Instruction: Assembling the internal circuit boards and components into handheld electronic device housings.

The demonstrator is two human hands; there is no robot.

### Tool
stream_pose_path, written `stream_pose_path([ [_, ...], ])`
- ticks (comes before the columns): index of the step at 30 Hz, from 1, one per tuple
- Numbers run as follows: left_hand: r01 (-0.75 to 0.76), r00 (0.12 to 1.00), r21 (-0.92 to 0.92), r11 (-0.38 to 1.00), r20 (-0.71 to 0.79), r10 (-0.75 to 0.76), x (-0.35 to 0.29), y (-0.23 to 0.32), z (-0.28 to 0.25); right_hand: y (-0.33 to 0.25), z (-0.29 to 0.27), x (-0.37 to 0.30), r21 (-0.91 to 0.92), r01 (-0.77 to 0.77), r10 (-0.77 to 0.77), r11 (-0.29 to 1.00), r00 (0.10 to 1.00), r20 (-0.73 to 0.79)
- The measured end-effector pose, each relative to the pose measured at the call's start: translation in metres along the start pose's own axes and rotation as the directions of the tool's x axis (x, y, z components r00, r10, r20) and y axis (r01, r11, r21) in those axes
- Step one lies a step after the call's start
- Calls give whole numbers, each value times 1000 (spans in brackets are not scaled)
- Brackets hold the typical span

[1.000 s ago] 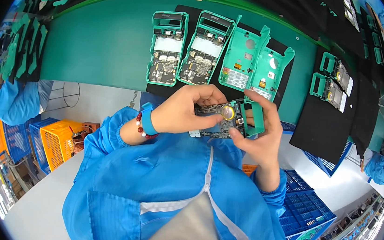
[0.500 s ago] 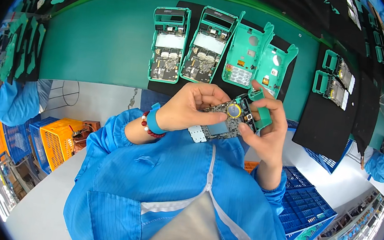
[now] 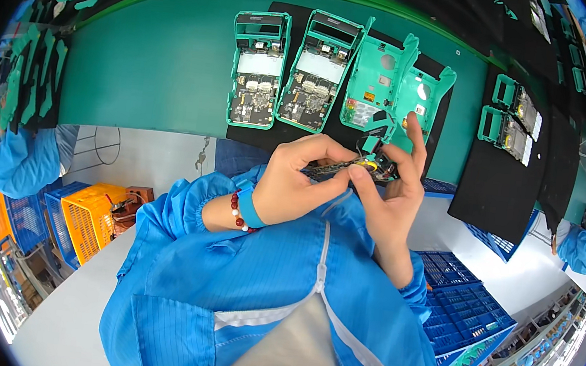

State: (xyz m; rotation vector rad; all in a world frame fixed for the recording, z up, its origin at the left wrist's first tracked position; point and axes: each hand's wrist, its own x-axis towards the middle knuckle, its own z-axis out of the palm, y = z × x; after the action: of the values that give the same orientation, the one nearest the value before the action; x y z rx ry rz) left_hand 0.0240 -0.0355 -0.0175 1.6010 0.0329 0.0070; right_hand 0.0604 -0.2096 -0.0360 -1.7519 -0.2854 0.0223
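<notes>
A circuit board assembly [image 3: 334, 168] is tilted almost edge-on in front of my chest. My left hand [image 3: 299, 178] is closed on its left end, thumb and fingers pinching it. My right hand [image 3: 390, 192] grips the other end near a yellow-rimmed round cell [image 3: 372, 166], with the index finger raised. A green frame part [image 3: 371, 145] juts up from that end. Just beyond my hands lie two green half-housings fitted with boards, one at left [image 3: 254, 86] and one beside it [image 3: 315, 85]. To their right are two green shells [image 3: 379, 67], partly hidden by my right hand.
The housings rest on a black mat [image 3: 241, 133] on the green bench [image 3: 148, 68]. A second black mat [image 3: 481, 196] at right bears two more board assemblies [image 3: 516, 135]. Blue crates [image 3: 468, 319] stand low at right, yellow and blue crates [image 3: 93, 215] at left. Other people in blue work nearby.
The board has turned from face-up to nearly edge-on, its green frame end swinging away from me. My right hand has shifted its grip and raised its index finger.
</notes>
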Motion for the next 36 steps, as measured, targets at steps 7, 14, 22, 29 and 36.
stream_pose_path([
  [7,-36,999,6,999,24,36,-1,1,-3,-4,-2,2,115,10,-16,993,999,50],
  [14,-239,971,159,958,34,237,0,-5,-1,5,1,2,182,88,-95,979,995,34],
  [22,-199,980,164,966,19,198,-1,-2,0,3,3,-1,187,67,-70,980,998,8],
  [29,-144,990,141,980,17,143,-3,1,3,6,3,-4,141,146,-153,979,988,35],
  [36,-293,956,210,933,29,293,-5,-6,8,3,2,-5,230,80,-83,970,997,1],
])
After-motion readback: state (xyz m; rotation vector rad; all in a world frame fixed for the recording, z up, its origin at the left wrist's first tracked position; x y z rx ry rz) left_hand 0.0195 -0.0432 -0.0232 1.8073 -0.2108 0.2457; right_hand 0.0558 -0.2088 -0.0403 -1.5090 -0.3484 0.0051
